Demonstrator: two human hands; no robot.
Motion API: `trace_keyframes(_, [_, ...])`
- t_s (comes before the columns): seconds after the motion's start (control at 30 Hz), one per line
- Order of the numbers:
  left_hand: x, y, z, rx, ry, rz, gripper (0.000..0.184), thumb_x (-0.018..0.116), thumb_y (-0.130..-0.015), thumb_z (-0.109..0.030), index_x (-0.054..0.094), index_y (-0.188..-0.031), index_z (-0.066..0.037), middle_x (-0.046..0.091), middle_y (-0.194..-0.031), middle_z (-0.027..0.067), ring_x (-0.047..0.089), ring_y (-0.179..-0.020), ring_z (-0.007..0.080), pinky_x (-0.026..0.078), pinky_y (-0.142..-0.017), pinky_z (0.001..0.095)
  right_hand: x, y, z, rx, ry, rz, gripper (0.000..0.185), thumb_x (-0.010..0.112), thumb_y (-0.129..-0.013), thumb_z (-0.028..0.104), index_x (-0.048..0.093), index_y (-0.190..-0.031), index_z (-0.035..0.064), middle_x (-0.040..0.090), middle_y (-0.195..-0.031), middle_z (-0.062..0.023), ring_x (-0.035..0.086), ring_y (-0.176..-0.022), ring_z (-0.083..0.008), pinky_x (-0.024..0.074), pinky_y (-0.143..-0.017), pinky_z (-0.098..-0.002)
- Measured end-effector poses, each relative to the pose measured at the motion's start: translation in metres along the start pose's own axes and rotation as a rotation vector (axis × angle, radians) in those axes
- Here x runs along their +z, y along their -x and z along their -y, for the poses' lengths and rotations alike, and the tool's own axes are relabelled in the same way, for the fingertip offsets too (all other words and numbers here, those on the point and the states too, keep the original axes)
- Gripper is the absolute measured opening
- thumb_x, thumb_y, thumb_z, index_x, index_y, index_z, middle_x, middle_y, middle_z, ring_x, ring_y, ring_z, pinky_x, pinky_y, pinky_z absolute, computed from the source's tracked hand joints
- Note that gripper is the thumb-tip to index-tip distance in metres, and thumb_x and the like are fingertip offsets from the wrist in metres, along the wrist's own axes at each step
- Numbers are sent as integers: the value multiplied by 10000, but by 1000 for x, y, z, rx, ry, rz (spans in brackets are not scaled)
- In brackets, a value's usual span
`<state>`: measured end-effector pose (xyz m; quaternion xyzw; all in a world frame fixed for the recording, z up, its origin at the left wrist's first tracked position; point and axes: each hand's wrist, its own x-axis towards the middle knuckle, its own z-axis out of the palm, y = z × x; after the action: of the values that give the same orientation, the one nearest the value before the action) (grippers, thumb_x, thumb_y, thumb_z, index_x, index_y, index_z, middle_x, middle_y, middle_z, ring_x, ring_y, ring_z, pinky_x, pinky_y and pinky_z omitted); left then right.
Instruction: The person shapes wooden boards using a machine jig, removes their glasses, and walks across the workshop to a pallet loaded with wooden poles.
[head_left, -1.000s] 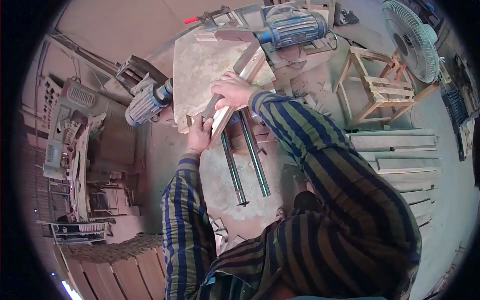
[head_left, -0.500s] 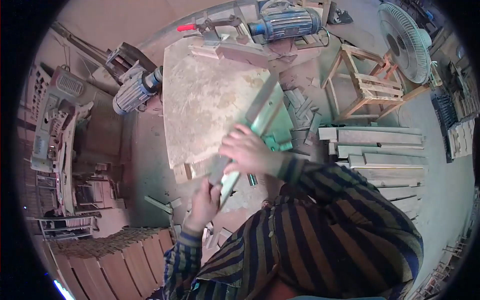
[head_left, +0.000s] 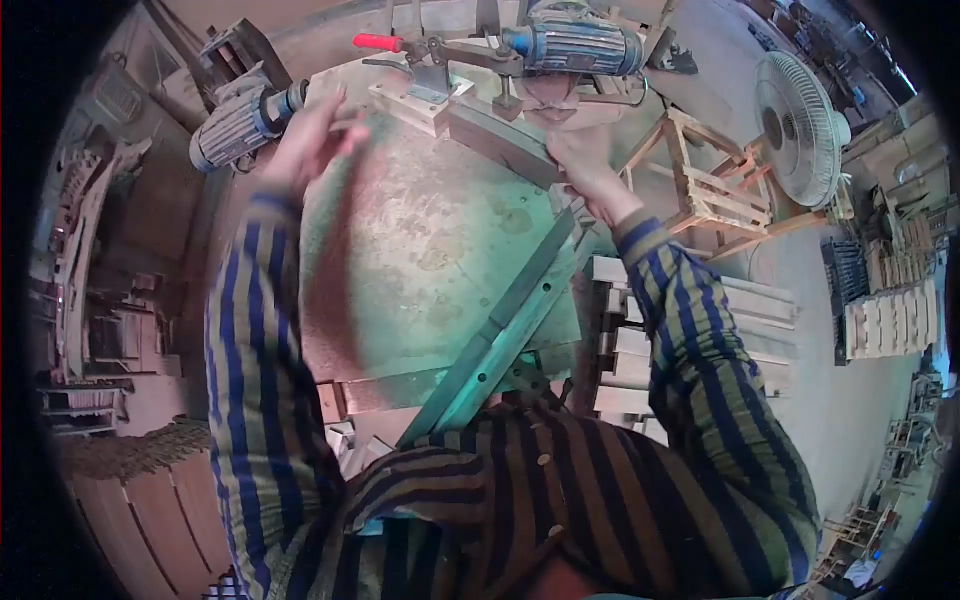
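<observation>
A long bar [head_left: 500,320] with dark holes along its side lies slanted over the right part of the worktable [head_left: 420,230], its near end at my shirt. My left hand [head_left: 318,140] is raised over the table's far left, fingers apart and slightly blurred, holding nothing. At the far right, my right hand [head_left: 590,165] is by the end of a dark wooden block [head_left: 500,145]; its fingers are partly hidden and their grip is unclear. A toggle clamp with a red handle [head_left: 377,42] stands on a wooden piece [head_left: 410,107] at the table's back.
One blue motor [head_left: 240,125] is at the left and another [head_left: 580,48] behind the clamp. To the right stand a wooden frame [head_left: 700,185] and a fan [head_left: 798,125]. Planks [head_left: 740,310] are stacked beside the table's right edge.
Both hands have let go of the bar and moved forward, my left to the far left and my right to the block's end. The view has shifted nearer the table.
</observation>
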<state>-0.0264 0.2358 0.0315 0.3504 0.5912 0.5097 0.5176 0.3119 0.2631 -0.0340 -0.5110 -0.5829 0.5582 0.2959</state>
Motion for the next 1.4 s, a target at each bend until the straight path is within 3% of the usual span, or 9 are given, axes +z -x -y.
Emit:
trace_keyframes(0.3, [63, -176, 1, 151, 161, -346, 216, 505, -869, -230, 567, -757, -56, 526, -616, 49, 444, -467, 146, 333, -394, 280, -5, -38, -12, -85, 196, 137, 413, 462, -893, 375, 542, -1165, 75, 604, -1013, -67, 558, -903, -164, 424, -792, -297])
trace_keyframes(0.57, [64, -103, -60, 489, -104, -95, 283, 531, -878, -313, 585, -1003, -65, 611, -851, 72, 476, -554, 102, 356, -463, 221, -21, -63, -13, -131, 376, 228, 340, 519, -883, 302, 556, -1131, 73, 555, -747, 2, 488, -576, -69, 413, -480, -228])
trace_keyframes(0.6, [58, -98, -56, 509, 248, 397, 321, 534, -875, -322, 566, -1040, -48, 606, -882, 78, 485, -582, 100, 372, -477, 224, -22, -70, -19, -242, 428, 192, 322, 511, -885, 282, 560, -1116, 64, 555, -736, -9, 498, -559, -76, 419, -470, -230])
trace_keyframes(0.67, [65, -68, -47, 631, 77, 413, 307, 519, -878, -252, 543, -1079, -20, 607, -902, 65, 506, -620, 90, 388, -520, 211, -29, -68, -18, -354, 482, 138, 304, 503, -887, 262, 563, -1101, 54, 556, -725, -20, 508, -543, -82, 424, -459, -232])
trace_keyframes(0.7, [76, -33, -40, 705, -435, -93, 258, 501, -886, -173, 539, -1080, -8, 613, -891, 45, 518, -630, 83, 390, -548, 196, -36, -62, -12, -257, 380, 84, 298, 491, -896, 259, 565, -1081, 36, 570, -740, -35, 539, -566, -96, 454, -476, -236])
trace_keyframes(0.97, [101, 182, 59, 490, -530, 656, 366, 649, -738, -56, 567, -1095, -46, 555, -1038, 90, 549, -863, 174, 471, -723, 285, -90, 30, -36, -156, -677, 11, 347, 476, -915, 294, 509, -1079, -10, 614, -907, -125, 643, -745, -223, 571, -637, -368])
trace_keyframes(1.1, [100, 250, 39, 671, -177, 1333, 220, 641, -787, -304, 679, -832, -92, 587, -1057, 118, 567, -889, 298, 440, -773, 347, -87, 121, -97, -258, -1031, 1, 355, 499, -904, 243, 461, -1144, -16, 597, -1005, -157, 632, -843, -306, 548, -725, -457])
trace_keyframes(1.17, [105, 285, 30, 751, -197, 1591, 360, 551, -810, -509, 679, -903, -186, 557, -1141, 146, 533, -1002, 327, 393, -848, 422, -88, 187, -133, -168, -1099, -128, 363, 498, -903, 249, 456, -1148, -17, 592, -1026, -157, 615, -892, -338, 533, -763, -465])
trace_keyframes(1.4, [146, 262, 10, 649, -268, 2043, 422, 375, -861, -573, 590, -1115, -314, 370, -1354, 207, 342, -1264, 371, 60, -1040, 524, -39, 306, -256, 448, -937, -897, 371, 381, -942, 280, 405, -1180, -5, 585, -976, -170, 626, -682, -297, 555, -569, -393])
